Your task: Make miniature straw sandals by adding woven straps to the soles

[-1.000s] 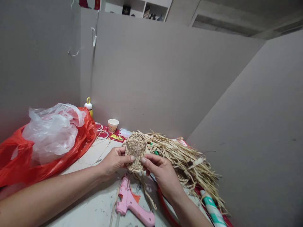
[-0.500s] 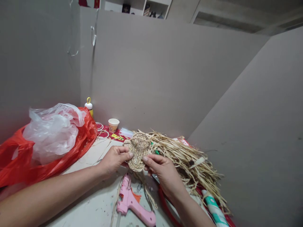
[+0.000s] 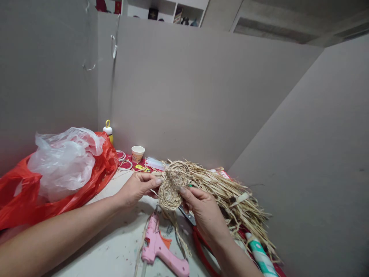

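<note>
Between both hands is a woven straw piece (image 3: 170, 192) made of coiled, braided cord with rounded lobes, held up above the table. My left hand (image 3: 142, 186) pinches its left side, thumb on the near face. On the right edge, my right hand (image 3: 198, 200) grips it between thumb and fingers. Below the piece lies a pink glue gun (image 3: 161, 248) with an orange trigger. Red-handled scissors (image 3: 199, 242) rest partly hidden under my right hand. Loose braided strands (image 3: 179, 234) lie beside the glue gun.
A bundle of dry straw (image 3: 230, 192) spreads to the right, with a green-and-white tube (image 3: 261, 254) nearby. Left is a red plastic bag (image 3: 106, 173) with clear plastic (image 3: 63, 165). A paper cup (image 3: 138, 154), glue sticks (image 3: 155, 163) and a yellow-and-white bottle (image 3: 108, 131) stand or lie behind. Grey partitions (image 3: 184, 88) surround the table.
The straw piece has shifted slightly right and turned in my hands. My left fingers now grip nearer its left edge, and more of the scissors shows.
</note>
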